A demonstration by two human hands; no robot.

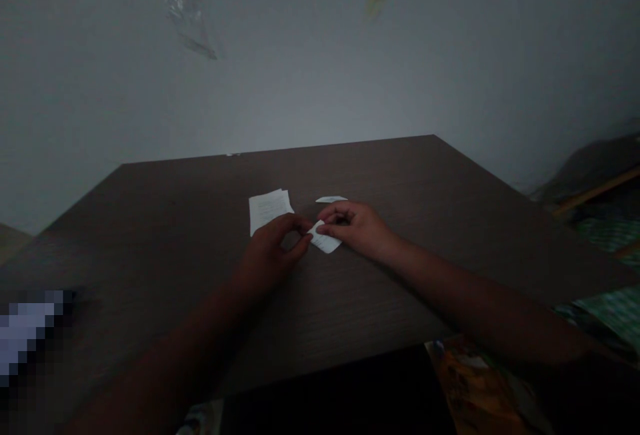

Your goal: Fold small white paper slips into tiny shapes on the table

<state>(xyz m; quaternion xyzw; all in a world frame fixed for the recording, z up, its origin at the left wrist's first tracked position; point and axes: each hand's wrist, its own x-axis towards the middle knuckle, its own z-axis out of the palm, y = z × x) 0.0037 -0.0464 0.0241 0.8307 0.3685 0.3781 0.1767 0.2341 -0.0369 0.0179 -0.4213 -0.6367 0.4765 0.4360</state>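
Observation:
Between my two hands is a small white piece of paper [327, 242] with faint marks on it, held just over the table. My left hand [274, 246] pinches its left corner between thumb and fingertips. The thumb and index finger of my right hand [356, 224] grip its upper edge. Beyond my left hand lies a small stack of printed paper sheets [270, 210], partly covered by that hand. Another white paper piece [331, 199] lies just behind my right fingers, and its near part is hidden.
The dark wood-grain table [320, 315] reaches back to a pale wall [320, 75]. A blurred-out, pixelated object [27, 335] sits at the left edge. Below the table's front right is an orange-yellow item [475, 382]. Green checked cloth [610, 318] shows at the right.

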